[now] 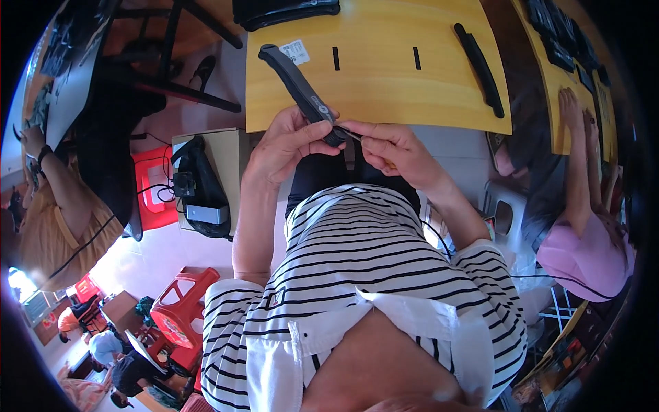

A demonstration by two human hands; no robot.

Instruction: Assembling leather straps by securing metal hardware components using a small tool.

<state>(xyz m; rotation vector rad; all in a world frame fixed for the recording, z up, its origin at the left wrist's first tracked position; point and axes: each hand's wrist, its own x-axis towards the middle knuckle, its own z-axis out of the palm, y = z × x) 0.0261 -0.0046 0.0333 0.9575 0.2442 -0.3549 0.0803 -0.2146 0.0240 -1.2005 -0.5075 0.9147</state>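
Black bar (300, 88) gripped in left hand (292, 143), slanting over yellow table (384, 96) at its near edge, right hand (398, 152) pinching slim piece (352, 134) by bar's lower end, second bar (479, 70) lying at table's right.

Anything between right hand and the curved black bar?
Nothing visible blocks it: the right hand is at the near end of the curved black bar, gripped by the left hand. A thin piece shows there, too small to identify.

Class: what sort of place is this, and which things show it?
Probably a small workshop: a curved black part lies on the yellow table, dark pieces are piled on the table at right, and a person in pink reaches onto it.
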